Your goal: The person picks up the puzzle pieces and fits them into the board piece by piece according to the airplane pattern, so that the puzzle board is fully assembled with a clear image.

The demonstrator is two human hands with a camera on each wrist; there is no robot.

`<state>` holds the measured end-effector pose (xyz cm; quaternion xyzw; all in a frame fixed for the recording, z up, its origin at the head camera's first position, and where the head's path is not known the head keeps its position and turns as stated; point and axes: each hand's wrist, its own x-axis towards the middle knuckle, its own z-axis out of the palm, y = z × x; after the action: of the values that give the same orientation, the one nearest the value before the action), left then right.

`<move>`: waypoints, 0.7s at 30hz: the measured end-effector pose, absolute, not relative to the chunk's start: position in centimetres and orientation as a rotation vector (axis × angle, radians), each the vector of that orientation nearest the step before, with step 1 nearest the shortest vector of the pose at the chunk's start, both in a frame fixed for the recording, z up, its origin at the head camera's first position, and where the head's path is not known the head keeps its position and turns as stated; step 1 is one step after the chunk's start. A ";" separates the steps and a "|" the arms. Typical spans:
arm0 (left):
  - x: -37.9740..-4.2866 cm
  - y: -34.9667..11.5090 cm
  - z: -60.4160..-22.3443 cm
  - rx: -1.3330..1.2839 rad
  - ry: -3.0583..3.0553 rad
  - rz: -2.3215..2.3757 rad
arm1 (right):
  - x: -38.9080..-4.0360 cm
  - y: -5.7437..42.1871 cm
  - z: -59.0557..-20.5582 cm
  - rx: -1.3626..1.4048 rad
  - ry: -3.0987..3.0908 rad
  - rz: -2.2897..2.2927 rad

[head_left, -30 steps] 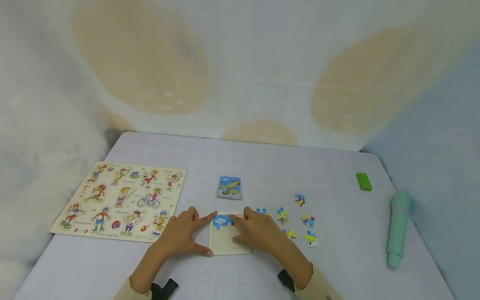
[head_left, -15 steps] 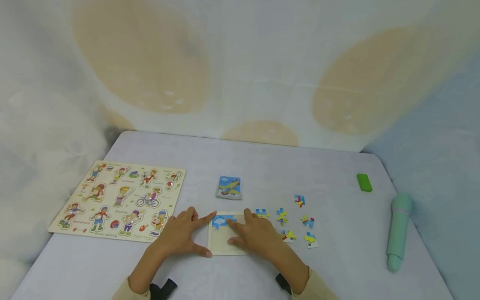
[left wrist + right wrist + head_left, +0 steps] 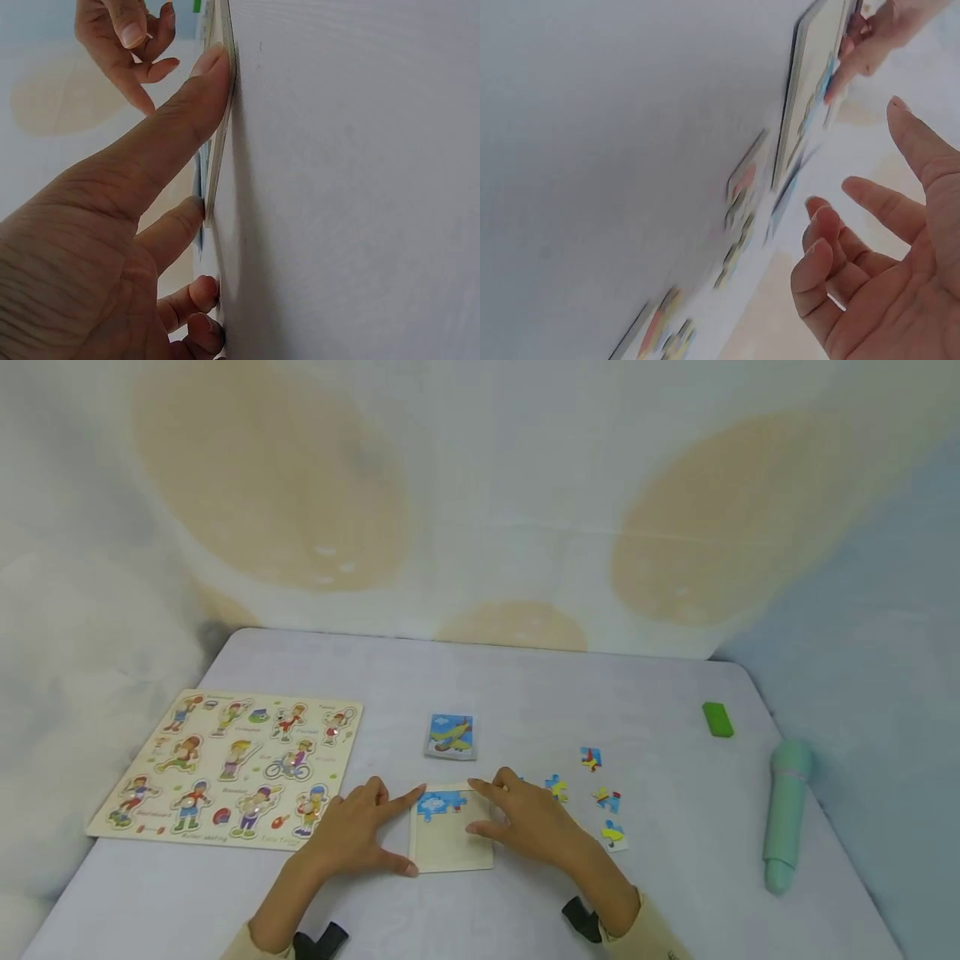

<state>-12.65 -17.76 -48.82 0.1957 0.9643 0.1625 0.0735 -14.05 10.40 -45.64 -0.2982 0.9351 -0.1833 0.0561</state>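
A small cream puzzle board [image 3: 453, 847] lies flat before me, with joined blue jigsaw pieces [image 3: 441, 804] along its far left part. My left hand [image 3: 348, 835] steadies its left side, index finger at the far corner and thumb at the near one. In the left wrist view the thumb [image 3: 202, 86] lies against the edge of the board. My right hand [image 3: 540, 822] hovers at the board's right side, index finger and thumb apart, holding nothing. Loose jigsaw pieces [image 3: 607, 799] lie to its right, some hidden behind the hand.
Beyond the board sits a small airplane picture [image 3: 452, 735]. A large sports-figure puzzle board [image 3: 247, 764] lies on the left. On the right are a green block [image 3: 717, 719] and a mint-green cylinder [image 3: 787, 818].
My right hand has drawn back to the right, off the blue pieces, uncovering the one it touched. The left hand keeps its place on the board. The head view has shifted slightly.
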 end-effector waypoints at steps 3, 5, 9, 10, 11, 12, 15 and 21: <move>-12.6 -17.8 -48.6 0.579 2.888 0.504 | -14.3 11.4 -45.5 -0.832 2.815 -0.684; -12.6 -17.8 -48.6 0.568 2.879 0.514 | -14.5 12.0 -45.6 -0.753 2.792 -0.768; -12.6 -17.9 -48.8 0.568 2.879 0.522 | -14.8 13.2 -45.7 -0.638 2.739 -0.951; -12.7 -17.9 -48.9 0.570 2.879 0.520 | -14.9 13.6 -45.7 -0.628 2.723 -0.997; -12.7 -17.9 -48.9 0.575 2.882 0.520 | -15.0 14.0 -45.8 -0.620 2.704 -1.049; -12.7 -18.0 -49.0 0.580 2.886 0.517 | -15.1 14.4 -45.9 -0.615 2.682 -1.106; -12.7 -18.0 -49.0 0.584 2.890 0.514 | -15.4 15.7 -46.2 -0.614 2.629 -1.254; -12.7 -17.8 -48.9 0.583 2.886 0.533 | -16.0 18.3 -46.6 -0.611 2.630 -1.300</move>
<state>-12.68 -17.83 -48.86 0.1943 0.9618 0.1776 0.0749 -15.99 18.34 -46.55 -0.2033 0.8754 -0.4326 0.0727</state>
